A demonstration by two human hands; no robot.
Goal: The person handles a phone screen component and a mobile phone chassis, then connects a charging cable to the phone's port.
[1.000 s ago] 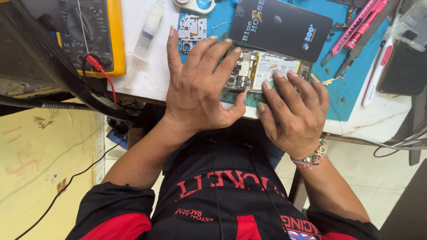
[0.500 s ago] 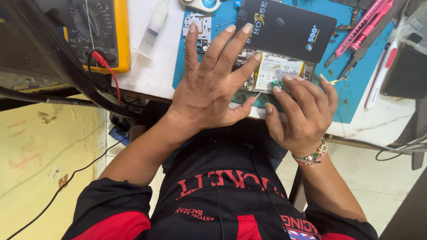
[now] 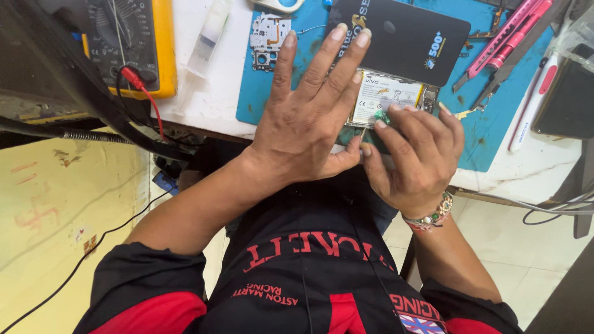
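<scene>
An opened phone with its white-labelled battery showing lies on a blue work mat at the table's near edge. My left hand lies flat over the phone's left half. Its fingers are stretched out and apart, with the tips reaching a black back cover just beyond. My right hand, with a beaded bracelet on the wrist, curls its fingers onto the phone's near right end. Its fingertips sit at a small green part. Both hands hide the phone's lower half.
A yellow multimeter with a red lead stands at the far left. A syringe and a metal phone shield lie beside it. Pink tools, a white pen and a dark phone are to the right.
My left hand has slid farther over the phone, its fingers stretching to the black cover. My right hand has drawn back a little and uncovered more of the battery.
</scene>
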